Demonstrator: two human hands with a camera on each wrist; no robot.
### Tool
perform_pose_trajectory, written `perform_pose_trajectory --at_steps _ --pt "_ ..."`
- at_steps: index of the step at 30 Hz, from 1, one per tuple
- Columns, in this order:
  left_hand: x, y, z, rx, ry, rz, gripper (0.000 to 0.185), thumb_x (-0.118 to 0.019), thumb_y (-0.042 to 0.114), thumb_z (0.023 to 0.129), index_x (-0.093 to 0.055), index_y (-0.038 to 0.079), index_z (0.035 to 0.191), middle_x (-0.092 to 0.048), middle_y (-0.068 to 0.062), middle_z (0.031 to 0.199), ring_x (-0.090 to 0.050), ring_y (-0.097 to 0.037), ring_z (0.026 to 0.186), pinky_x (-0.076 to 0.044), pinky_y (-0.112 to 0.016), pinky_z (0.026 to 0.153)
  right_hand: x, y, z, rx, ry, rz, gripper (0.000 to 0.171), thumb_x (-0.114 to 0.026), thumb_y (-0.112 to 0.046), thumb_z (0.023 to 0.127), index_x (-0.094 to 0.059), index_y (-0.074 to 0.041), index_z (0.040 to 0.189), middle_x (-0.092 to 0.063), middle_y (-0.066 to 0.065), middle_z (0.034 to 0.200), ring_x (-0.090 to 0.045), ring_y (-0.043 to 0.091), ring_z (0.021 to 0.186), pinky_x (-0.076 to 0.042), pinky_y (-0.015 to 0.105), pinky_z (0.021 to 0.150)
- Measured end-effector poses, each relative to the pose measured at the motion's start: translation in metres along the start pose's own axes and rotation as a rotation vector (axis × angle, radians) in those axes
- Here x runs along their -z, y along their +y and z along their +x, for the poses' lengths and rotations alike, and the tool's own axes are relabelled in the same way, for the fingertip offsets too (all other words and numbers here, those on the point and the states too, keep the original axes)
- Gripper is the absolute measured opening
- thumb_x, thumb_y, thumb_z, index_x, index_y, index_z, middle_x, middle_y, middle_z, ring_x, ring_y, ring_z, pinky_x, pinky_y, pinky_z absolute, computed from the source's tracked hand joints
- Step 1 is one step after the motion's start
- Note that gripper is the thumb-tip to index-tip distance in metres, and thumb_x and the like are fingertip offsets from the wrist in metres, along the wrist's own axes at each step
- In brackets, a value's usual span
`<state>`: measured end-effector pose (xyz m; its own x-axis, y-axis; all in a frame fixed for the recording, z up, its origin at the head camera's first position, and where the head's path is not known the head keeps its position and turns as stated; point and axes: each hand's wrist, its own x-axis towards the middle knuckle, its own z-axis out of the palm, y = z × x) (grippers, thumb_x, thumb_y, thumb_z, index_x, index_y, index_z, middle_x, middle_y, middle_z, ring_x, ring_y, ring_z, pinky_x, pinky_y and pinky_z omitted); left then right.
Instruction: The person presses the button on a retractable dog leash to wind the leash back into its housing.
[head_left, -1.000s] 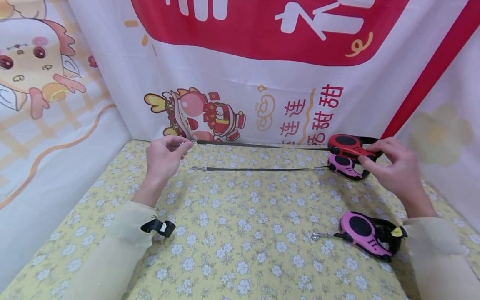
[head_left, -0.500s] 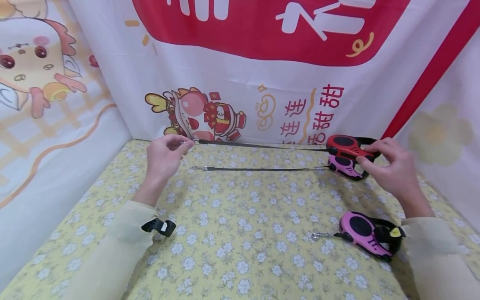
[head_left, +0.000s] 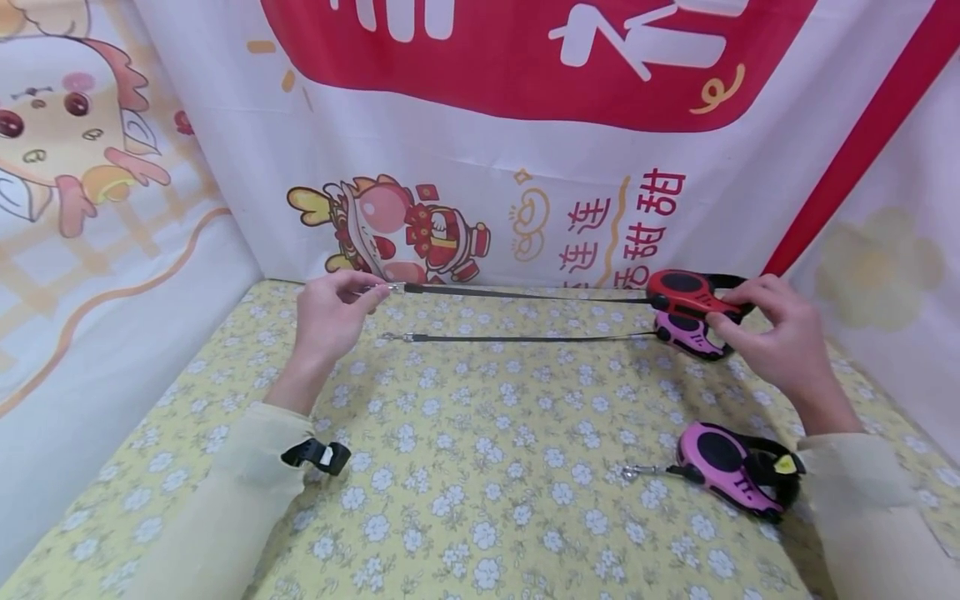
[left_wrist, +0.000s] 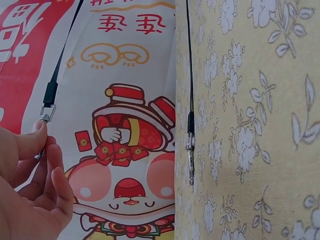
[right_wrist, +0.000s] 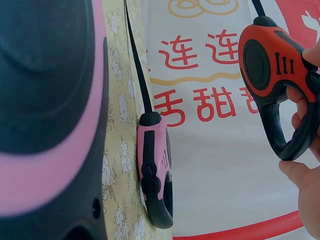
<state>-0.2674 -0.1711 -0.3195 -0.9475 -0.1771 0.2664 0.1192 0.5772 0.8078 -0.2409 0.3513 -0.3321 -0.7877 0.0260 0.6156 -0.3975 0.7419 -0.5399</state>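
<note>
My right hand [head_left: 783, 337] grips the handle of a red and black retractable dog leash [head_left: 681, 287], fingers through its loop in the right wrist view. The leash's black cord runs leftward to a metal snap clip [left_wrist: 46, 118], which my left hand [head_left: 330, 321] pinches between thumb and fingers, hiding part of it. Held up in front of the back cloth, the red leash overlaps a pink retractable leash [head_left: 688, 335] on the table. That one's cord is drawn out to the left, parallel to the red one's, ending in its own clip [left_wrist: 190, 155].
A second pink leash [head_left: 720, 458] lies nearer on the right, its short clip [head_left: 637, 472] pointing left, close under my right forearm. Flowered yellow cloth [head_left: 480, 433] covers the table. Printed white cloths [head_left: 480, 158] hang behind and at both sides.
My right hand has shifted slightly leftward with the red leash's case. The left hand stays nearly in place, with the clip still pinched. The pink leashes have not moved.
</note>
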Motion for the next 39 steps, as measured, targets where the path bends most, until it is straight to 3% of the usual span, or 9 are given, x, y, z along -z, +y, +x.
perform_pose_trajectory --at_steps 25,39 --pt "-0.0043 0.0016 -0.0009 -0.006 -0.012 -0.004 0.030 -0.070 0.036 0.103 -0.077 0.013 0.122 -0.073 -0.010 0.111 -0.064 -0.022 0.094 -0.053 -0.031 0.077 -0.0032 -0.0027 -0.0011 0.000 -0.022 -0.026 0.021 -0.080 -0.016 0.091 -0.077 -0.003 0.106 -0.054 -0.029 0.101 -0.045 -0.004 0.098 -0.036 0.018 0.079" --pt "-0.0088 0.0012 -0.0018 -0.005 -0.035 0.005 0.026 -0.070 0.034 0.104 -0.077 0.014 0.120 -0.073 -0.008 0.106 -0.065 -0.025 0.092 -0.053 -0.029 0.071 -0.0065 -0.0068 -0.0009 0.103 0.007 0.008 0.020 -0.081 -0.010 0.087 -0.077 0.000 0.104 -0.055 -0.030 0.102 -0.047 -0.009 0.100 -0.035 0.012 0.082"
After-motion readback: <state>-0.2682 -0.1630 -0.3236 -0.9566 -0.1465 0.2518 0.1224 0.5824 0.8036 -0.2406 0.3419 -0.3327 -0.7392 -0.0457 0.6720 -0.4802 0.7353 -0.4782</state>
